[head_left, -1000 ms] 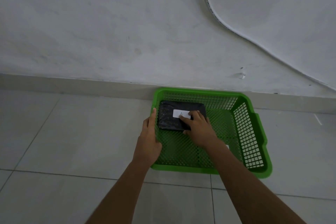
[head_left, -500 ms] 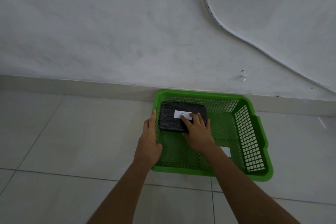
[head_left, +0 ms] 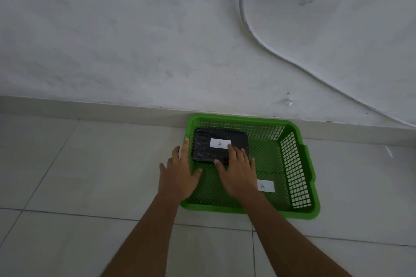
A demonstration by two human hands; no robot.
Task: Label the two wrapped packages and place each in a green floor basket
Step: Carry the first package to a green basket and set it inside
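A green mesh floor basket [head_left: 299, 164] stands on the tiles against the wall. Inside, in its far left corner, lies a black wrapped package [head_left: 207, 148] with a white label marked A [head_left: 219, 143] on top. My right hand [head_left: 237, 171] hovers over the package's near right corner, fingers spread, fingertips at the label's edge. Along the basket's left rim rests my left hand [head_left: 179, 172], fingers apart and holding nothing. A second white label marked A [head_left: 266, 186] lies on the basket floor near the front right.
A white wall with a skirting board [head_left: 90, 110] rises right behind the basket. A white cable [head_left: 270, 45] runs down the wall from a plug and socket at the top. Pale floor tiles [head_left: 78, 175] spread left and in front.
My right hand has slid back off the package, uncovering the label. My left hand has spread its fingers at the basket's left rim. The view has tilted upward, showing the wall socket.
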